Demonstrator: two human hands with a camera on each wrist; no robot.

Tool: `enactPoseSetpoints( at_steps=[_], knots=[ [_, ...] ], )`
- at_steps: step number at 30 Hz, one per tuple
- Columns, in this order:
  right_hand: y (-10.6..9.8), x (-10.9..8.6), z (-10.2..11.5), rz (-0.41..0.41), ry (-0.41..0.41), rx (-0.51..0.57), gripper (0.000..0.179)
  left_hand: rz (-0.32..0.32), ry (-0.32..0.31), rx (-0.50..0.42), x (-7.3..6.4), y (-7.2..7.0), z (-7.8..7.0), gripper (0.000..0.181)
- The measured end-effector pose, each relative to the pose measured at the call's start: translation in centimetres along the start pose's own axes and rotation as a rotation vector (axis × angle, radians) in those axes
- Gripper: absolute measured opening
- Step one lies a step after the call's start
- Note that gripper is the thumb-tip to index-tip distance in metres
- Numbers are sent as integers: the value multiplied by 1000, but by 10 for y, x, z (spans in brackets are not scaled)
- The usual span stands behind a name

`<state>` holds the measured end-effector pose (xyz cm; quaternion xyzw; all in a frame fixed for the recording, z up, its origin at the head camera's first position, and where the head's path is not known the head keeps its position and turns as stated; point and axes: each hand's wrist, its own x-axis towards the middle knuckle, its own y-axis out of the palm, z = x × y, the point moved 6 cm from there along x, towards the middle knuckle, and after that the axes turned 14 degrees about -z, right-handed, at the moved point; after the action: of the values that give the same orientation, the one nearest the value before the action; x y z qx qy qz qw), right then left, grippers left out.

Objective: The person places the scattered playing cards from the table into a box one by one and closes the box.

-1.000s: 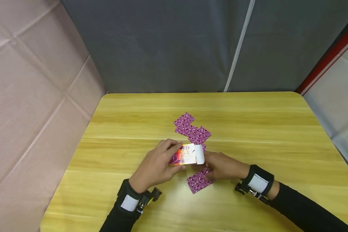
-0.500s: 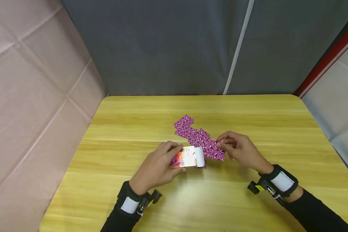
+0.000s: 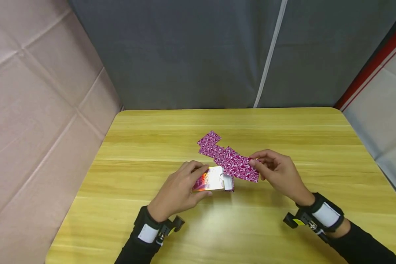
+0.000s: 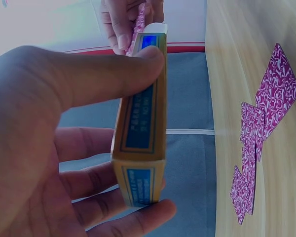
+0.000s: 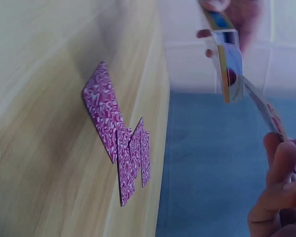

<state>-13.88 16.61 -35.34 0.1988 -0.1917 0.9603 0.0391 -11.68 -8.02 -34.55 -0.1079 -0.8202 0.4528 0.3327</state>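
My left hand [image 3: 179, 192] grips a small printed card box [image 3: 211, 179] between thumb and fingers, raised above the table. Its open end with a white flap points right. A patterned purple-and-white playing card [image 3: 240, 167] is pinched by its right edge in my right hand [image 3: 277, 174]. The card's left end lies at the box's mouth; in the right wrist view the card [image 5: 266, 111] slants and its tip meets the box's open end [image 5: 232, 69]. Whether it has entered cannot be told. Several matching cards [image 4: 277, 91] lie overlapping on the table, partly hidden in the head view.
The wooden table [image 3: 145, 139] spans the space beneath both hands. A grey curtain [image 3: 184, 55] hangs behind its far edge. Pale fabric walls [image 3: 46, 110] stand at the left and right. Black straps with small cameras [image 3: 320, 212] circle both wrists.
My right hand has taken up the card from the table on the near side of the box, lifted it to the right, then brought it against the box's mouth. My left hand stays put.
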Motion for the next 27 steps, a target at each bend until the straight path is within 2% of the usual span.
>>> enactPoseSetpoints(
  at_steps=[4,9,12,16,21,27],
  knots=[
    [8,-3,12,60,-49,-14,14,-1,4,4,0,0,-1,66],
    [11,-4,34,115,-67,-25,12,4,4,12,1,0,-2,66],
    [12,-4,38,137,-77,-33,12,7,8,10,1,1,-3,67],
    [16,-6,33,166,-62,-26,13,7,29,4,1,2,-5,68],
    [27,-12,12,198,-38,-59,15,5,57,-6,1,2,-7,68],
    [36,-15,0,209,-70,-70,23,24,63,3,1,5,-10,68]
  ],
)
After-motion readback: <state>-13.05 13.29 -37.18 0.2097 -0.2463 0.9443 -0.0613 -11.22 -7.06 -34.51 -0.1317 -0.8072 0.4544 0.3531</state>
